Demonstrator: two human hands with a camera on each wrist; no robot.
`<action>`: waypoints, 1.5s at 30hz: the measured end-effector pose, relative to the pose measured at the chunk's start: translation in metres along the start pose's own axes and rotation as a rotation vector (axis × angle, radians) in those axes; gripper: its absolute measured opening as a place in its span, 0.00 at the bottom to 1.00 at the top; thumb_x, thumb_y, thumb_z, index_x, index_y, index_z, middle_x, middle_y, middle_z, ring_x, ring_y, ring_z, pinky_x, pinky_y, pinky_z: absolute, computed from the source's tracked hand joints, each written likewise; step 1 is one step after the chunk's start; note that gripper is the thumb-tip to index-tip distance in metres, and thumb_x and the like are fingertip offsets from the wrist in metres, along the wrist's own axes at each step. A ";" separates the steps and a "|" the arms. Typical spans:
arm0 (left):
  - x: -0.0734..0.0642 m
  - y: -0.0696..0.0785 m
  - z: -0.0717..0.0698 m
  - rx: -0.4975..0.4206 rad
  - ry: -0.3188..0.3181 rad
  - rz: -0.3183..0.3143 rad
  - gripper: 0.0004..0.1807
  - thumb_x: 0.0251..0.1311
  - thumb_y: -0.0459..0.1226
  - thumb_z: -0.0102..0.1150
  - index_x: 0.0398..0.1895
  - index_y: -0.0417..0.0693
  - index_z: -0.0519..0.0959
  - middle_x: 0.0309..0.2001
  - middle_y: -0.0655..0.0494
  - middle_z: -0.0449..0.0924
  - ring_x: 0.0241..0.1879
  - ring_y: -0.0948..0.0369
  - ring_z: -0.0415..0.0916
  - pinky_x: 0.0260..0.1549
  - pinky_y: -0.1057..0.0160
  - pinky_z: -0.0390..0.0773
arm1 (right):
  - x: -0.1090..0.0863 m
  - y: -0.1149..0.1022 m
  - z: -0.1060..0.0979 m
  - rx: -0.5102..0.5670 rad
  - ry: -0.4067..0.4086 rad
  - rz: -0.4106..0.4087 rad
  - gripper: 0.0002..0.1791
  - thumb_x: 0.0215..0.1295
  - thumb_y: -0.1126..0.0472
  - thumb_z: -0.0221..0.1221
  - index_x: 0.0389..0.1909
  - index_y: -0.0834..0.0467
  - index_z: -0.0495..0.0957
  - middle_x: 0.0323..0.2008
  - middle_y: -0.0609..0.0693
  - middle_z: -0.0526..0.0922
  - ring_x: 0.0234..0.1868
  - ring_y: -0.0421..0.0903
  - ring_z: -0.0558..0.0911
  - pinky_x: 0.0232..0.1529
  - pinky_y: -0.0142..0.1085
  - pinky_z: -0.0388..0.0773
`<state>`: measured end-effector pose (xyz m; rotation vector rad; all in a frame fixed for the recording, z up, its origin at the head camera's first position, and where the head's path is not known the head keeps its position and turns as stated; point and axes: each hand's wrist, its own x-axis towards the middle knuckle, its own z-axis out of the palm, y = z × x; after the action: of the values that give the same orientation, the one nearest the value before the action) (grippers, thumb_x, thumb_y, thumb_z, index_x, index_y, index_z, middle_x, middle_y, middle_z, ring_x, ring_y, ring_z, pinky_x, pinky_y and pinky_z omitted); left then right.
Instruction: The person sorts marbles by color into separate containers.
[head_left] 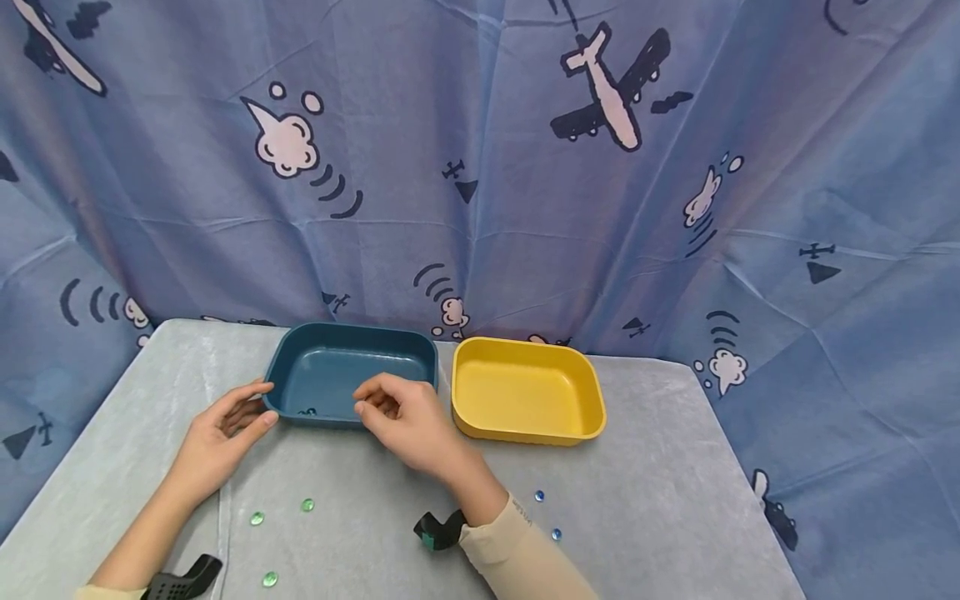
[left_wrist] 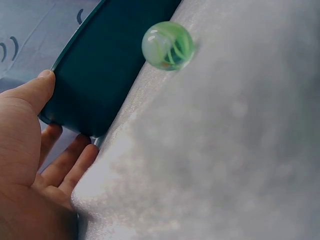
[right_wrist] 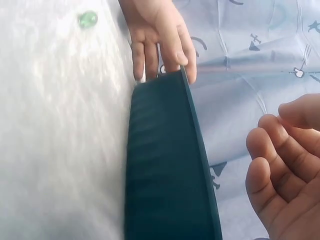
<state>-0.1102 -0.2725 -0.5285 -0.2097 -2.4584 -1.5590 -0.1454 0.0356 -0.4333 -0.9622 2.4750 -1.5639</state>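
Note:
A dark blue box (head_left: 352,336) stands at the back left of the table. My left hand (head_left: 217,446) touches its left front corner, thumb near the rim and other fingers along the end wall. Over the box's front right part hovers my right hand (head_left: 411,417), fingers loosely bent, with nothing visible between thumb and fingers. Small dark shapes (head_left: 307,412) show inside the box near its front wall, mostly hidden. Several green glass marbles (head_left: 307,505) lie on the table in front. One green marble (left_wrist: 168,45) appears close up in the left wrist view.
Right of the blue box stands a yellow box (head_left: 528,392). Two blue glass marbles (head_left: 556,534) lie beside my right sleeve. A light grey cloth (head_left: 660,483) covers the table, and a patterned blue curtain (head_left: 405,167) hangs behind it.

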 end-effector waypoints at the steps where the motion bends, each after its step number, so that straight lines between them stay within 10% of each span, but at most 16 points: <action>1: 0.000 0.000 0.000 0.001 0.000 0.000 0.25 0.77 0.35 0.68 0.73 0.40 0.77 0.75 0.32 0.71 0.56 0.82 0.75 0.49 0.81 0.80 | 0.000 -0.001 0.002 0.007 -0.004 -0.003 0.05 0.80 0.61 0.65 0.50 0.53 0.87 0.37 0.39 0.87 0.33 0.35 0.81 0.35 0.29 0.84; 26: 0.002 -0.002 0.001 -0.008 -0.005 0.012 0.25 0.78 0.34 0.67 0.74 0.41 0.77 0.73 0.34 0.73 0.57 0.81 0.77 0.50 0.79 0.82 | -0.014 0.010 0.067 0.051 -0.229 0.049 0.07 0.79 0.62 0.65 0.51 0.60 0.87 0.32 0.37 0.81 0.29 0.27 0.76 0.31 0.23 0.81; 45: 0.001 -0.001 0.000 -0.038 0.008 0.027 0.26 0.75 0.30 0.68 0.73 0.40 0.77 0.73 0.31 0.73 0.56 0.80 0.78 0.49 0.80 0.81 | -0.018 0.018 0.085 -0.249 -0.410 0.066 0.11 0.76 0.53 0.70 0.54 0.49 0.88 0.30 0.29 0.79 0.27 0.24 0.74 0.33 0.17 0.73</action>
<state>-0.1113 -0.2727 -0.5295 -0.2421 -2.4112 -1.5933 -0.1086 -0.0176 -0.4941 -1.0899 2.4032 -0.9350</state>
